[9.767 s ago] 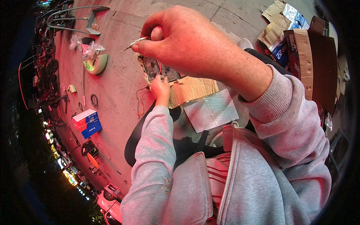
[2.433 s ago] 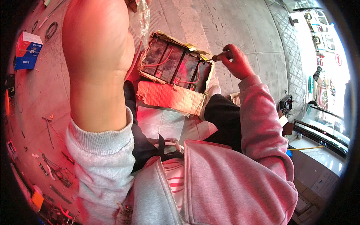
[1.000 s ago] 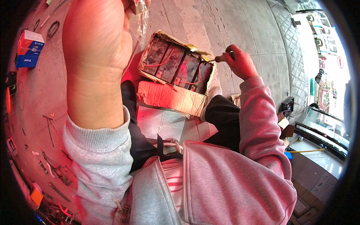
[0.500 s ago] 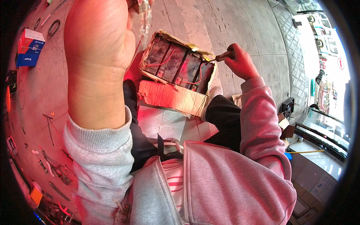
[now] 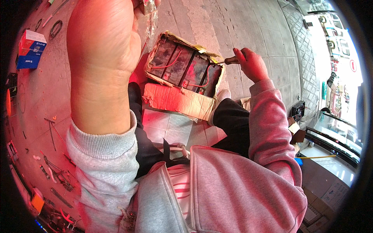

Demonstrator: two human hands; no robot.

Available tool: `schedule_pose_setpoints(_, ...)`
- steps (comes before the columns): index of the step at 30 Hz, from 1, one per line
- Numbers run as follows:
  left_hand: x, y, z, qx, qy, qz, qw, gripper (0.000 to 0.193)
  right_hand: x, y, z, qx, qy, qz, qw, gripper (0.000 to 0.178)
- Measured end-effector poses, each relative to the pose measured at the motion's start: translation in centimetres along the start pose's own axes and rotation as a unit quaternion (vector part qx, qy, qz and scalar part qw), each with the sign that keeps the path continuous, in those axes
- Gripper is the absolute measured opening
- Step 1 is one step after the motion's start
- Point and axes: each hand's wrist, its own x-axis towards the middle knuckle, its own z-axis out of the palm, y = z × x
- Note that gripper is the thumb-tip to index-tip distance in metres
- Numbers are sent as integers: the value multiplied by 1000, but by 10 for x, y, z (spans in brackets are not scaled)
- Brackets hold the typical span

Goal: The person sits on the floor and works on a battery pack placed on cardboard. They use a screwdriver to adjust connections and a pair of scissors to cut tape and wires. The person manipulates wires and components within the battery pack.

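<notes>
In an open cardboard box (image 5: 178,100) between my feet sit several dark batteries (image 5: 193,70), with a red wire (image 5: 169,64) across their tops. My right hand (image 5: 253,65) is closed on the brown handle of a screwdriver (image 5: 232,60), thumb and a finger raised off it. The screwdriver's thin shaft reaches the box's right end, beside the wire there; its exact contact point is too small to see. Close to the camera, my left hand (image 5: 101,42) is raised, its fingers curled and partly cut off by the top edge. Crinkled clear plastic (image 5: 150,19) hangs beside those fingers.
A blue and red carton (image 5: 31,49) stands at far left, near a coiled black cable (image 5: 56,29). Scattered hand tools (image 5: 56,173) lie along the left floor. At right are a small black fan-like part (image 5: 298,110) and a glass-topped cabinet (image 5: 334,136).
My right hand has shifted slightly right along the screwdriver, its thumb and a finger lifting so more handle shows. My left hand and the box look almost unmoved.
</notes>
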Motion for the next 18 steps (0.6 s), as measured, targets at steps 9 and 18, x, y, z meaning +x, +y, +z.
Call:
schedule_pose_setpoints(9,-5,13,0,-37,-46,-34,998,25,-1,5,5,79,35,-110,990,39)
schedule_pose_setpoints(18,0,0,-3,-14,-23,-8,1000,25,-1,8,4,113,29,-171,978,39)
